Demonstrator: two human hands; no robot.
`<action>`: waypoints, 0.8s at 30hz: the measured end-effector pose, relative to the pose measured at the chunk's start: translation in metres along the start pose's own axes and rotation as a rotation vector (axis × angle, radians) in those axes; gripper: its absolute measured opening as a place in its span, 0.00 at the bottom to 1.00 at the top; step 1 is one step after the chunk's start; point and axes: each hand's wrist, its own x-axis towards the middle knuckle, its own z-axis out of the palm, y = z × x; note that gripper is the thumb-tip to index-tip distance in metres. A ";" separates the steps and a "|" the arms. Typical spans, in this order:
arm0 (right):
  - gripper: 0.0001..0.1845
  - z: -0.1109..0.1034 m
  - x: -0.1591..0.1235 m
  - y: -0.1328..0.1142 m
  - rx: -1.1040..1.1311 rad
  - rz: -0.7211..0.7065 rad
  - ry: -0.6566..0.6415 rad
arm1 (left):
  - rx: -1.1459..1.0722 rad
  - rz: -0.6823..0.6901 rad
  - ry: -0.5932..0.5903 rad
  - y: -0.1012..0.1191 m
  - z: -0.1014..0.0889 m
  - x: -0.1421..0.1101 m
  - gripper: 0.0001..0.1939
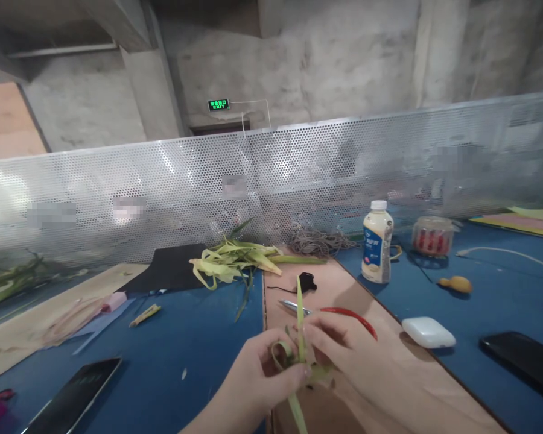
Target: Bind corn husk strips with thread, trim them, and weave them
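Leaf strips (300,322), flat, curled — bent fingers (286,383)

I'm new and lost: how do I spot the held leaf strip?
On the blue table, find the brown band. Over its near end, the pale green leaf strip stands up between left hand and right hand, unlike the leaf heap beyond.

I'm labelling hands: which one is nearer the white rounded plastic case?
Right. The right hand is left of the white case, apart from it; the left hand is farther left, beyond the right.
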 end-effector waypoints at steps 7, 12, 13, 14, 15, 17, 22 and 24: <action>0.19 0.004 0.001 0.005 0.161 0.176 -0.071 | 0.036 -0.032 0.011 0.001 -0.003 -0.002 0.17; 0.17 -0.001 0.008 0.005 0.021 0.153 0.107 | 0.014 0.003 0.095 0.002 -0.002 -0.002 0.16; 0.17 -0.004 0.009 0.005 0.014 0.133 0.161 | 0.008 0.007 0.126 0.001 -0.002 -0.002 0.16; 0.17 -0.006 0.010 0.005 0.049 0.114 0.200 | -0.009 0.003 0.150 0.000 -0.003 -0.001 0.16; 0.18 -0.009 0.011 0.005 0.113 0.102 0.227 | -0.036 -0.005 0.165 -0.002 -0.003 0.000 0.16; 0.18 -0.012 0.009 0.005 0.215 0.092 0.257 | -0.101 -0.021 0.177 -0.006 -0.005 0.004 0.16; 0.13 -0.010 -0.006 0.003 0.056 -0.108 0.325 | -0.190 -0.051 0.184 -0.019 -0.008 0.009 0.17; 0.15 -0.006 -0.012 0.006 0.019 -0.213 0.393 | -0.208 -0.077 0.177 -0.019 -0.007 0.008 0.16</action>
